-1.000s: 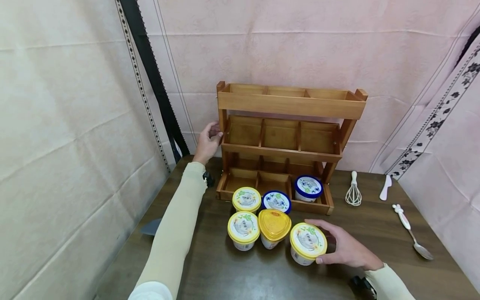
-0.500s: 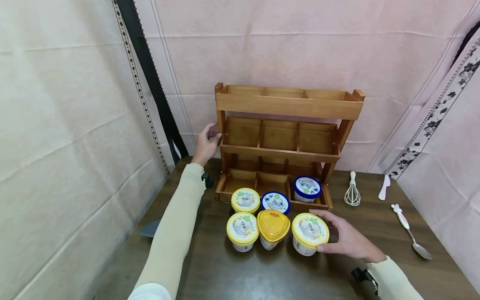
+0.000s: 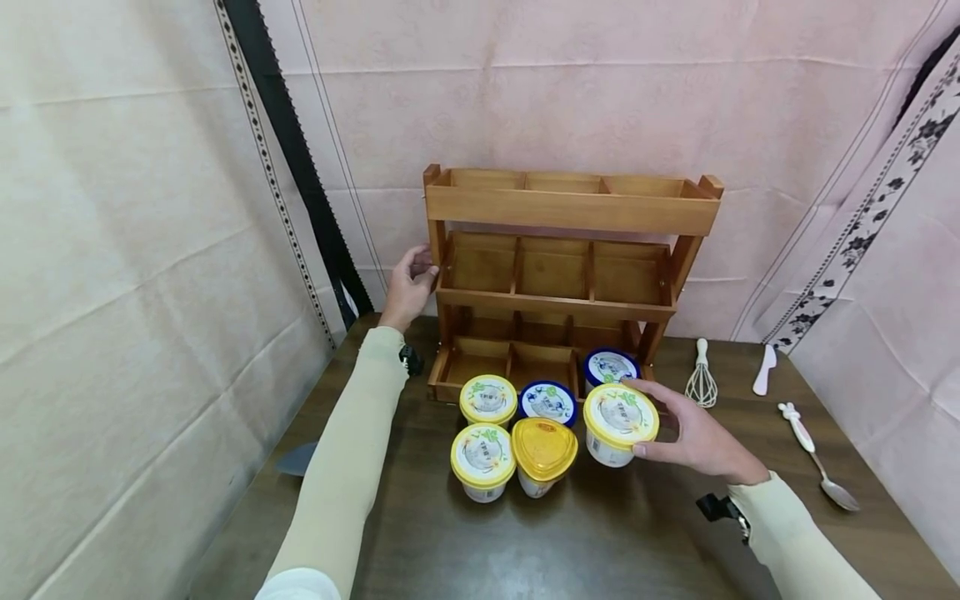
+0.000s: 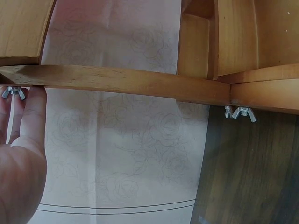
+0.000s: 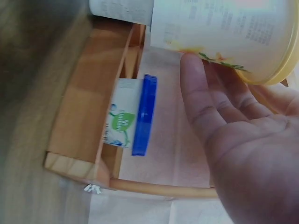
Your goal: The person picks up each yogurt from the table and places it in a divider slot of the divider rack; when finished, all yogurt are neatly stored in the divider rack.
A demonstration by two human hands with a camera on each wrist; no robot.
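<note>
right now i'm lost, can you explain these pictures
No machine here: these are a person's two bare hands. The wide picture looks forward and down from the person's head; the other two are taken from the wrists, one each. The right hand holds a yellow-lidded tub, and the left hand touches the side of a wooden rack. On the table in front of it stand two matching tubs, a tub with a plain yellow lid and a blue-lidded tub; a second blue-lidded tub sits in the rack's bottom right compartment. A whisk, a white knife and a spoon lie to the right.
</note>
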